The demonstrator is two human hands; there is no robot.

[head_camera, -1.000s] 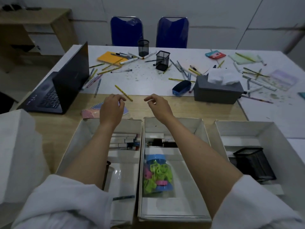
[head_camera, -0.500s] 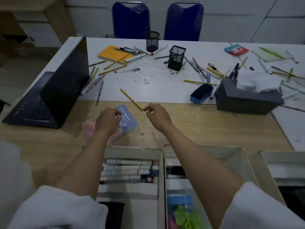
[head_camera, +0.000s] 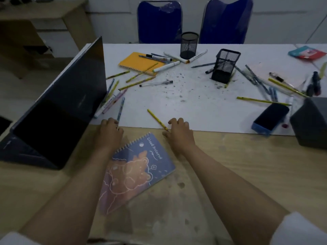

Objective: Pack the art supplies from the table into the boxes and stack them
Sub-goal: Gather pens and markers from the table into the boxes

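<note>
My right hand (head_camera: pixel 179 133) lies at the seam between the white sheet and the wooden table, thumb and fingers pinching the near end of a yellow pencil (head_camera: pixel 155 117) that still lies flat. My left hand (head_camera: pixel 109 132) has its curled fingers closed on the near end of a blue pen (head_camera: pixel 121 107), which also lies flat. Between my forearms is a blue spiral notebook (head_camera: pixel 138 167) with a bear drawing. Several more pens, pencils and markers are scattered over the white sheet (head_camera: pixel 194 106). No box is in view.
An open laptop (head_camera: pixel 58 106) stands close on the left. A grey tissue box (head_camera: pixel 311 124) and a blue board eraser (head_camera: pixel 270 118) sit at the right. Two black mesh pen cups (head_camera: pixel 189 45) (head_camera: pixel 225 65) and a yellow notebook (head_camera: pixel 139 63) lie further back, before two blue chairs (head_camera: pixel 159 20).
My view has tilted up and forward, so the boxes have dropped out of sight. Both hands have reached forward past the blue notebook to the pen and the pencil.
</note>
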